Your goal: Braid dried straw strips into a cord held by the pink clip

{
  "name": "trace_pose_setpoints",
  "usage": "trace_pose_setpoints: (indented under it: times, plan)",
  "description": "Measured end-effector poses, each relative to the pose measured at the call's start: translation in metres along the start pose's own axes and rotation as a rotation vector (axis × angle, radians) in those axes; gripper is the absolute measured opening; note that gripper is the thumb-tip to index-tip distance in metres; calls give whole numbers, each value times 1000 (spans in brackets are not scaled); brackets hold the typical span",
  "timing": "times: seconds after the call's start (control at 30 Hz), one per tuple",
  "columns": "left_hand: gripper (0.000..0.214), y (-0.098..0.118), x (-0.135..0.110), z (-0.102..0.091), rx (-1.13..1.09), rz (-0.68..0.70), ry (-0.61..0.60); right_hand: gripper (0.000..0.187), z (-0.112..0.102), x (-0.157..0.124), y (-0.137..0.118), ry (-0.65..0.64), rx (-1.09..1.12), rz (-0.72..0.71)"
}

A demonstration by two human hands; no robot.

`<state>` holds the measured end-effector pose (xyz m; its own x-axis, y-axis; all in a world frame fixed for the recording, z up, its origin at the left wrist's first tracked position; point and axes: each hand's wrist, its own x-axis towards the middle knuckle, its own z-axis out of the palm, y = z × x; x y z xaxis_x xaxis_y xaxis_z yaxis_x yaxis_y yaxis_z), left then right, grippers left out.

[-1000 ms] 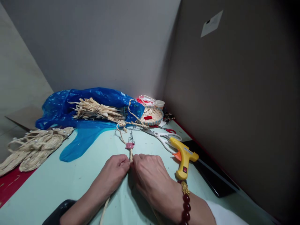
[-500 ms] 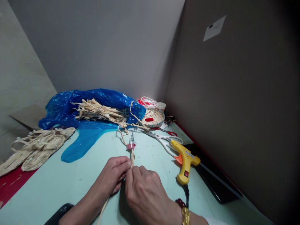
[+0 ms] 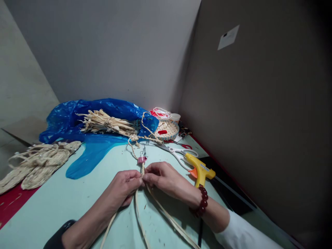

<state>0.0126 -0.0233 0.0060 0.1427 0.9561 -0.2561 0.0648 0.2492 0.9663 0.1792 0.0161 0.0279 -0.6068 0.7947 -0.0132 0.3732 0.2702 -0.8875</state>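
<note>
Between my two hands is a pale straw braid (image 3: 143, 168), its upper end gripped by a pink binder clip (image 3: 141, 159) on the table. My left hand (image 3: 126, 186) pinches the braid's lower end from the left. From the right, my right hand (image 3: 166, 178) pinches at the same spot, thumb and index finger together, with a dark red bead bracelet on its wrist. Loose straw strands (image 3: 168, 218) trail from the fingers toward the table's near edge, one left, one in the middle, others right. Beyond the clip, a thin twisted cord runs up to a knotted bit of straw (image 3: 134, 138).
A blue plastic bag (image 3: 90, 166) holds a bundle of dried straw (image 3: 107, 122). Woven straw soles (image 3: 48, 162) lie left. To the right are white-handled scissors (image 3: 178, 154) and a yellow glue gun (image 3: 200, 167). Behind stands a shallow woven basket (image 3: 169, 133) by a paper cup (image 3: 175, 118).
My right hand has turned from knuckles-up over the braid to a side-on pinch, its forearm swinging outward. Strands beneath it now show. The view has shifted slightly.
</note>
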Motion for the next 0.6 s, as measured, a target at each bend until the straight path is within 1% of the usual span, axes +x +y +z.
trace_pose_setpoints:
  times: [0.07,0.13,0.2,0.3,0.37,0.47,0.53,0.6]
  plan:
    - [30,1,0,0,40,16,-8,19,4,2,6,-138,263,60]
    - [33,2,-1,-1,77,18,-12,19,7,1,6,-179,441,134]
    - [35,3,-2,-2,103,21,-11,20,7,-1,2,-183,485,182]
    - [35,4,-3,-3,146,29,-18,22,6,-4,-3,-180,448,194]
    - [35,4,-4,-3,181,25,-23,19,5,-3,-1,-165,386,184]
    - [31,4,-4,-4,264,24,2,13,7,0,5,-80,227,151]
    - [29,5,-6,-5,343,49,31,10,8,2,7,-13,131,109]
    - [28,6,-7,-5,423,87,57,9,10,2,8,24,98,87]
